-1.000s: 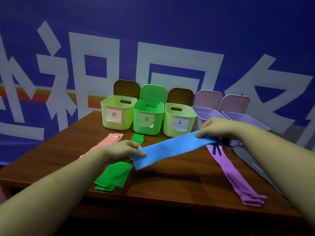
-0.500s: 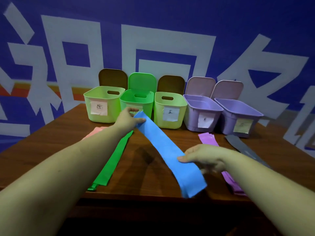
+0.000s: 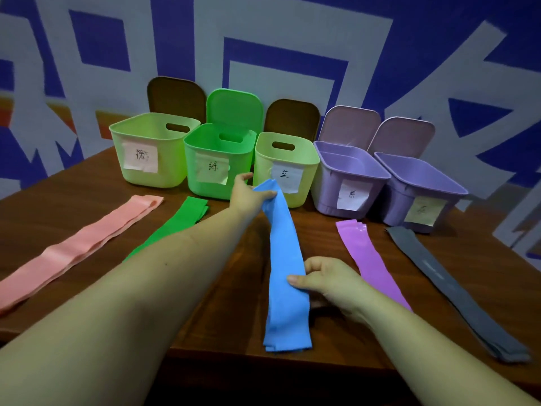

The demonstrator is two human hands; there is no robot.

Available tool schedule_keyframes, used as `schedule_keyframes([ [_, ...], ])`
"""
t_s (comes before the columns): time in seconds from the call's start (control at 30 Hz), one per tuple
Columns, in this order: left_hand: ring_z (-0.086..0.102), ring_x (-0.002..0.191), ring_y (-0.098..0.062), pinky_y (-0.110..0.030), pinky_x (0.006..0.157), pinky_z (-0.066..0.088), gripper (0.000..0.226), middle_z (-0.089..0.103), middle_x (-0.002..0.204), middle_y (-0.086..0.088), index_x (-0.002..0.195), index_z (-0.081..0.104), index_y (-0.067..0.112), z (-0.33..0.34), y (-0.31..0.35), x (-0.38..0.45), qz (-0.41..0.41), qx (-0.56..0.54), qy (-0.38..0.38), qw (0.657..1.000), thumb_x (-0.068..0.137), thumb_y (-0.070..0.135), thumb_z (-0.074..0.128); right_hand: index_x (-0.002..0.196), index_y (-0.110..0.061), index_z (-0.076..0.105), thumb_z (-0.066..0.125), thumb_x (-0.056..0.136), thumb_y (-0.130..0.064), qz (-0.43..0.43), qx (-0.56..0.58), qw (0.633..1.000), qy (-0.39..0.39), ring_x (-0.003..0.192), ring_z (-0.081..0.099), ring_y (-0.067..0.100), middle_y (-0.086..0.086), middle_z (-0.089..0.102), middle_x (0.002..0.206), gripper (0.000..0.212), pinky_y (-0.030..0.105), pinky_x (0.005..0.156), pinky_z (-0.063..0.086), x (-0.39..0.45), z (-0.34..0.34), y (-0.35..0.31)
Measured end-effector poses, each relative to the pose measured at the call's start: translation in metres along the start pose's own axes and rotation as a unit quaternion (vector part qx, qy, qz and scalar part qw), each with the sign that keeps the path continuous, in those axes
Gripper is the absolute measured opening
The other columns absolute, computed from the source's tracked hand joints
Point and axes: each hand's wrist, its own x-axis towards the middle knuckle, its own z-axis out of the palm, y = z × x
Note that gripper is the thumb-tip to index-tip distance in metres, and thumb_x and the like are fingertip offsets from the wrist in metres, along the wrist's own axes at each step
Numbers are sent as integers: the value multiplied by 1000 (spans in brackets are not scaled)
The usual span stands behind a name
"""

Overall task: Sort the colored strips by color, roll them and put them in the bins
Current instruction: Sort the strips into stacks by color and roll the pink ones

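Note:
A blue strip [image 3: 285, 268] runs lengthwise down the middle of the table, from the bins to the front edge. My left hand [image 3: 248, 194] pinches its far end, close to the third bin [image 3: 285, 168]. My right hand [image 3: 325, 281] pinches the strip near its middle, thumb on top. A pink strip [image 3: 79, 244] lies at the left. Beside it is a green strip [image 3: 178, 222], partly under my left forearm. A purple strip [image 3: 369, 256] and a grey strip [image 3: 450, 285] lie at the right.
Several labelled open bins stand in a row at the back of the wooden table [image 3: 58, 197]: two pale green, one bright green [image 3: 218, 162], two lilac [image 3: 348, 178]. Their lids lean against the blue-and-white wall. The table's front edge is just below the blue strip's near end.
The blue strip went from stretched crosswise to lying lengthwise in line with the third bin. My left hand carried its end toward the bins; my right hand came nearer and pinches it.

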Motion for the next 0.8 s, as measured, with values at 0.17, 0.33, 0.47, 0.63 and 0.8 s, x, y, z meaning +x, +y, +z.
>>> schedule_keyframes([
  [0.17, 56, 108, -32, -34, 85, 48, 76, 53, 122, -19, 134, 37, 9, 20, -25, 15, -10, 15, -17, 1000, 72, 13, 81, 79, -14, 60, 80, 73, -28, -95, -213, 970, 70, 59, 46, 1, -5, 56, 76, 25, 16, 58, 40, 13, -8, 24],
  [0.33, 54, 113, -29, -38, 95, 46, 80, 54, 120, -12, 137, 35, 12, 35, -43, 17, -4, 56, -49, 997, 72, 20, 81, 130, -37, 44, 72, 73, -51, -103, -332, 929, 123, 124, 39, 10, -13, 42, 131, 65, 35, 107, 36, 16, -13, 33],
  [0.47, 41, 130, -22, -38, 108, 31, 70, 46, 137, -4, 137, 39, 18, 26, -48, 7, 132, 312, -31, 940, 80, 44, 69, 147, -42, 14, 61, 81, -57, -135, -387, 907, 94, 143, 10, 8, -17, 11, 155, 82, 31, 116, 16, 11, -13, 26],
  [0.63, 51, 115, -20, -31, 97, 32, 39, 54, 120, -3, 121, 55, 18, 2, -46, -18, 292, 414, -136, 851, 89, 40, 58, 149, -38, 16, 44, 90, -60, -131, -491, 860, 47, 145, -7, 5, -16, 1, 158, 68, 33, 117, -3, 14, -12, 22],
  [0.8, 42, 129, -14, -32, 108, 25, 47, 49, 137, 3, 133, 48, 21, -3, -45, -36, 281, 523, -299, 748, 94, 47, 46, 151, -32, 14, 39, 90, -63, -63, -522, 851, -4, 146, -8, 11, -10, 3, 160, 72, 41, 119, -4, 17, -11, 24],
])
